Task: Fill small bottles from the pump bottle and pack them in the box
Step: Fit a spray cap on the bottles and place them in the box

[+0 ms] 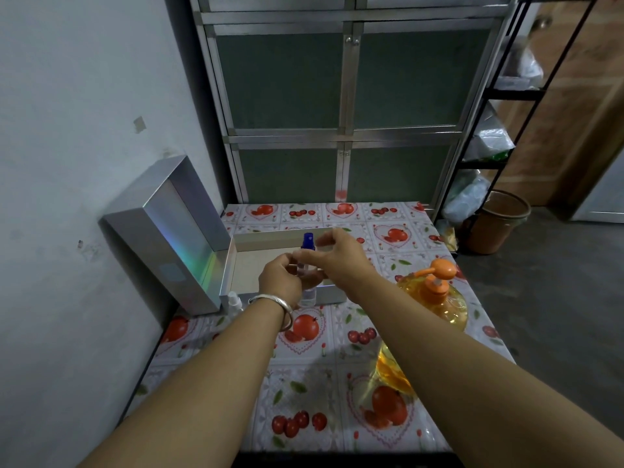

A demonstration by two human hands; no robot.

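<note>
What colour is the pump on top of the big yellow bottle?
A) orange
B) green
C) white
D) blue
A: the round pump head on the big clear bottle of yellow liquid, standing on the fruit-patterned tablecloth, is plainly orange.

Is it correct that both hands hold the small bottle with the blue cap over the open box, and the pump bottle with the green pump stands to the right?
Not quite: the head view shows the pump bottle has an orange pump, not green. Otherwise correct: the left hand and right hand hold the small bottle over the open box.
</note>
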